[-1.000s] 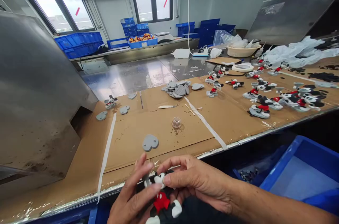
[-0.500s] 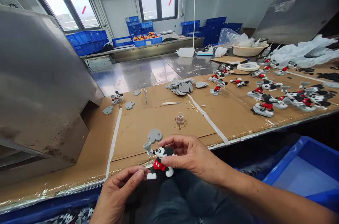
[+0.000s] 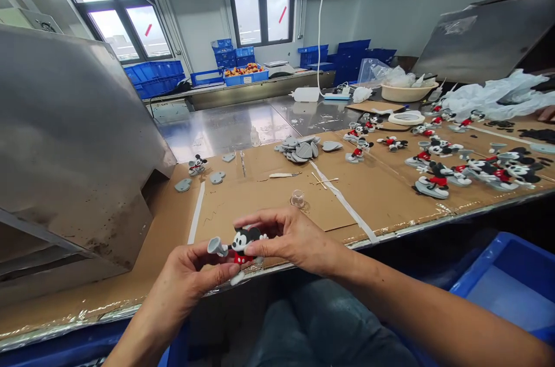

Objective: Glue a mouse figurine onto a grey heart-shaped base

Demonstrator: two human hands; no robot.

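Mouse figurine (image 3: 239, 244) held over the near edge of a cardboard-covered bench (image 3: 251, 191), left hand (image 3: 191, 269) pinching its lower body, right hand (image 3: 289, 241) pinching its upper body, small clear cup (image 3: 298, 198) beyond

Mouse figurine (image 3: 239, 241): black and white, red shorts (image 3: 243, 259)
Grey cup (image 3: 214, 246): flared, at its outstretched arm (image 3: 229, 247)
Pose: roughly upright, lower body partly hidden in my grip

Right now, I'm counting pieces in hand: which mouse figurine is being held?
The frontmost figurine, between left hand and right hand; the figurines behind rest on cardboard.
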